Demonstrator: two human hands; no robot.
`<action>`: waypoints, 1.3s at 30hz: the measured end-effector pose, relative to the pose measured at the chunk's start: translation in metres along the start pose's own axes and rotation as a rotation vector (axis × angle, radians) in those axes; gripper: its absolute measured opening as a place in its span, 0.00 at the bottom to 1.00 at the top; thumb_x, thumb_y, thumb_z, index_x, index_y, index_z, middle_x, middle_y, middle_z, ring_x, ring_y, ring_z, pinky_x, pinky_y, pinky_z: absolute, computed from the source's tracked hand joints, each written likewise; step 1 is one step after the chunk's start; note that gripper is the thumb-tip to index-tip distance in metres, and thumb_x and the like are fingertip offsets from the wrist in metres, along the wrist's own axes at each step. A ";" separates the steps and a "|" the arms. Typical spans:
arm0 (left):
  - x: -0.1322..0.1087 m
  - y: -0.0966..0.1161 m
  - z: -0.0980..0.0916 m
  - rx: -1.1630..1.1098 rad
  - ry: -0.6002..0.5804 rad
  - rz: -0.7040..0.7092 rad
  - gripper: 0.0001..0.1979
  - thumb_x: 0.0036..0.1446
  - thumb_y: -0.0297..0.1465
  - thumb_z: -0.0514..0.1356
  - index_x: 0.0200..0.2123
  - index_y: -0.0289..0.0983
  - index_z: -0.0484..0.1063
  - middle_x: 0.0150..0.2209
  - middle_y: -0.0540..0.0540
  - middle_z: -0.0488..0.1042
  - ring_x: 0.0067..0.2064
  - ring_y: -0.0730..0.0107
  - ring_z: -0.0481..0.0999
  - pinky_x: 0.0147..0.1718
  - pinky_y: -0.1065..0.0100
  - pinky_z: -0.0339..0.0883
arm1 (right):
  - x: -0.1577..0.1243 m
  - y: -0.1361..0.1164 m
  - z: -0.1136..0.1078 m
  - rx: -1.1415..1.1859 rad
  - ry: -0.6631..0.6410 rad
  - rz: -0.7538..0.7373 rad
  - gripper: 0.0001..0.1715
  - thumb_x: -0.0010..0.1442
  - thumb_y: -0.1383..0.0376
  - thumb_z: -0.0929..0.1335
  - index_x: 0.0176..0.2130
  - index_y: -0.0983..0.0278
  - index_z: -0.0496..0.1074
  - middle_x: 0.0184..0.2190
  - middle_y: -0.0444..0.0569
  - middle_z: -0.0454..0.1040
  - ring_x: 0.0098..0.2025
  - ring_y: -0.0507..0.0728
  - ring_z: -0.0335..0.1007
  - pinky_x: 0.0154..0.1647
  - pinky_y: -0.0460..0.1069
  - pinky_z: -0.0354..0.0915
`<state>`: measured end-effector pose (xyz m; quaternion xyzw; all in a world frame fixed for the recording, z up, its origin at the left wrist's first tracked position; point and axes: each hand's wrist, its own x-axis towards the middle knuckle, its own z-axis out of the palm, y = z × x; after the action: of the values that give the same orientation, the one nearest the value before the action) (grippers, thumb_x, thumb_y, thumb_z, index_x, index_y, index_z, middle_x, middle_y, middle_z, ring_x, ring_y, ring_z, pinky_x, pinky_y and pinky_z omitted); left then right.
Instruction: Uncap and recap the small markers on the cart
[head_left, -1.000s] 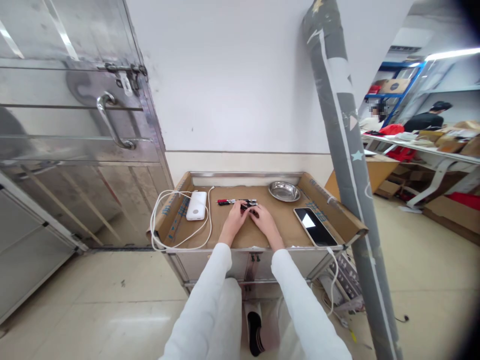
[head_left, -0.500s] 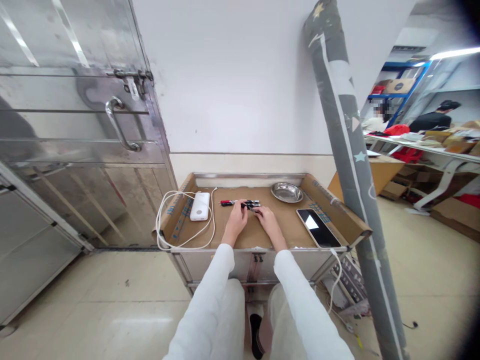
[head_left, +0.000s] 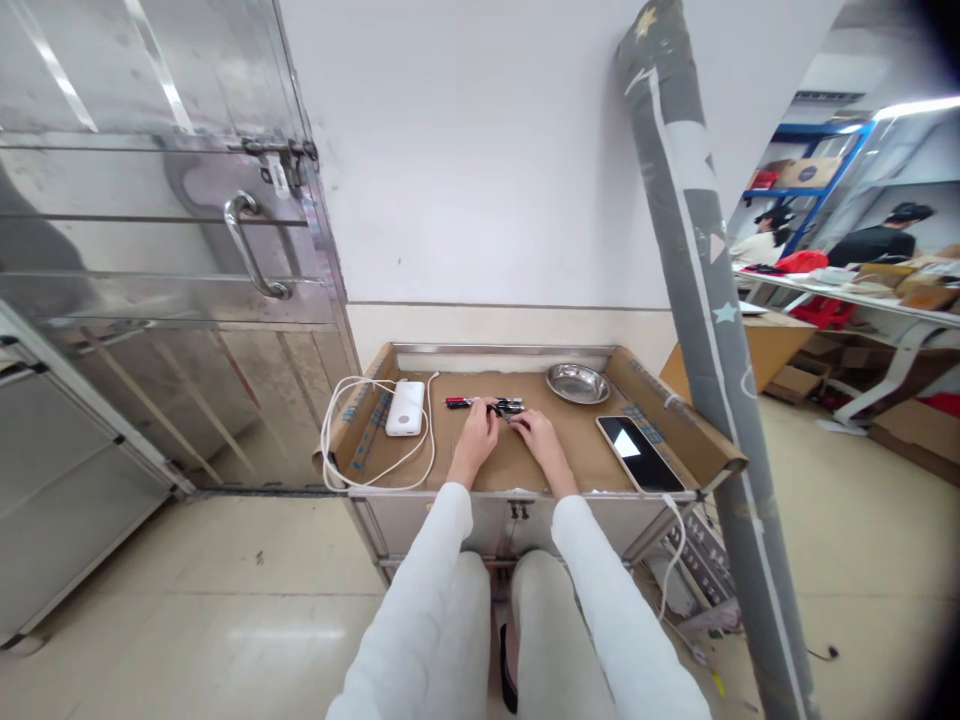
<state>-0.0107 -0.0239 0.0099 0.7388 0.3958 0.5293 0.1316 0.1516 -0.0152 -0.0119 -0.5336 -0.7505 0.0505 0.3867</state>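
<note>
Both my hands rest on the cardboard-lined top of a metal cart (head_left: 679, 440). My left hand (head_left: 478, 432) and my right hand (head_left: 535, 435) meet with fingers pinched round a small dark pen-like thing (head_left: 504, 412) between them. Just beyond the fingertips lies a row of pens (head_left: 480, 403), red-capped and black. The fingertips are too small to make out in detail.
A white power bank (head_left: 405, 409) with a coiled white cable (head_left: 337, 440) lies at the left. A steel bowl (head_left: 577, 383) and a phone (head_left: 638, 439) sit at the right. A grey rolled mat (head_left: 694, 240) leans beside the cart. A steel door (head_left: 187, 240) stands left; people sit at far right.
My hands stay together over the same spot near the pens. The view has shifted slightly as my head moved; my knees have come together below the cart.
</note>
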 end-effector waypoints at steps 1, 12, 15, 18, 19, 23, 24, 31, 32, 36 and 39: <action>0.000 0.000 0.000 -0.002 0.002 -0.001 0.11 0.61 0.24 0.47 0.45 0.37 0.62 0.44 0.40 0.71 0.47 0.65 0.72 0.49 0.60 0.66 | 0.000 0.000 0.000 0.004 0.000 -0.003 0.08 0.59 0.68 0.64 0.34 0.63 0.74 0.35 0.50 0.74 0.40 0.56 0.69 0.45 0.51 0.63; 0.000 0.001 -0.002 0.035 -0.049 0.029 0.11 0.61 0.23 0.47 0.45 0.37 0.63 0.43 0.41 0.70 0.47 0.65 0.72 0.48 0.62 0.66 | 0.000 0.007 0.004 0.058 0.023 0.032 0.09 0.58 0.67 0.64 0.38 0.63 0.73 0.34 0.49 0.74 0.37 0.56 0.69 0.43 0.50 0.64; 0.000 0.002 -0.001 0.041 -0.039 0.032 0.11 0.60 0.23 0.47 0.45 0.37 0.63 0.43 0.41 0.71 0.47 0.65 0.72 0.48 0.62 0.66 | 0.000 0.007 0.004 0.081 0.021 0.031 0.09 0.59 0.66 0.64 0.38 0.63 0.73 0.34 0.49 0.75 0.37 0.56 0.69 0.43 0.50 0.64; 0.001 0.001 0.000 0.054 -0.030 0.020 0.11 0.60 0.23 0.47 0.45 0.37 0.63 0.43 0.41 0.71 0.47 0.65 0.72 0.48 0.61 0.66 | 0.000 0.007 0.005 0.105 0.022 0.025 0.09 0.59 0.64 0.64 0.38 0.63 0.73 0.35 0.49 0.75 0.38 0.56 0.69 0.44 0.51 0.63; 0.001 0.001 0.000 0.059 -0.031 0.016 0.11 0.60 0.23 0.47 0.44 0.37 0.63 0.43 0.41 0.71 0.47 0.65 0.72 0.48 0.61 0.66 | 0.000 0.006 0.004 0.110 0.022 0.024 0.09 0.59 0.64 0.64 0.37 0.63 0.73 0.35 0.50 0.75 0.39 0.56 0.69 0.44 0.51 0.63; 0.001 -0.001 0.001 0.065 -0.034 0.013 0.11 0.60 0.22 0.47 0.44 0.37 0.62 0.43 0.41 0.70 0.47 0.65 0.71 0.49 0.61 0.66 | 0.000 0.003 0.003 0.119 0.021 0.020 0.09 0.59 0.64 0.63 0.36 0.63 0.72 0.36 0.50 0.75 0.40 0.57 0.68 0.45 0.51 0.62; 0.001 -0.002 0.001 0.066 -0.031 0.018 0.10 0.61 0.22 0.47 0.44 0.37 0.62 0.43 0.41 0.70 0.48 0.65 0.71 0.49 0.61 0.65 | 0.000 0.002 0.002 0.120 0.021 0.017 0.09 0.59 0.64 0.63 0.36 0.63 0.72 0.36 0.50 0.75 0.40 0.57 0.68 0.45 0.51 0.62; 0.002 0.000 0.001 0.071 0.039 0.074 0.10 0.62 0.25 0.47 0.46 0.37 0.61 0.44 0.40 0.68 0.48 0.65 0.70 0.50 0.61 0.65 | -0.001 0.001 0.002 0.142 0.010 0.039 0.10 0.60 0.62 0.64 0.38 0.63 0.72 0.35 0.49 0.74 0.36 0.56 0.68 0.41 0.50 0.63; 0.002 -0.001 0.002 0.066 0.040 0.083 0.10 0.63 0.25 0.47 0.46 0.37 0.60 0.44 0.40 0.68 0.49 0.65 0.70 0.50 0.60 0.65 | -0.002 0.001 0.002 0.136 0.012 0.045 0.10 0.60 0.62 0.64 0.39 0.63 0.72 0.35 0.49 0.74 0.36 0.56 0.68 0.41 0.50 0.64; 0.001 -0.005 0.004 0.044 0.023 0.106 0.09 0.63 0.26 0.48 0.46 0.37 0.60 0.44 0.40 0.68 0.49 0.64 0.70 0.51 0.58 0.65 | -0.002 0.004 0.004 0.125 0.033 0.054 0.11 0.60 0.63 0.64 0.41 0.62 0.72 0.35 0.50 0.74 0.35 0.56 0.68 0.41 0.51 0.64; 0.001 -0.007 0.005 0.029 0.005 0.101 0.09 0.63 0.26 0.48 0.46 0.37 0.61 0.44 0.40 0.69 0.48 0.64 0.71 0.50 0.59 0.66 | -0.001 0.005 0.005 0.144 0.036 0.042 0.12 0.60 0.64 0.63 0.43 0.62 0.71 0.37 0.51 0.74 0.36 0.56 0.69 0.42 0.51 0.65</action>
<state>-0.0093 -0.0178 0.0042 0.7585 0.3661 0.5311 0.0930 0.1523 -0.0122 -0.0190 -0.5207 -0.7266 0.1030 0.4363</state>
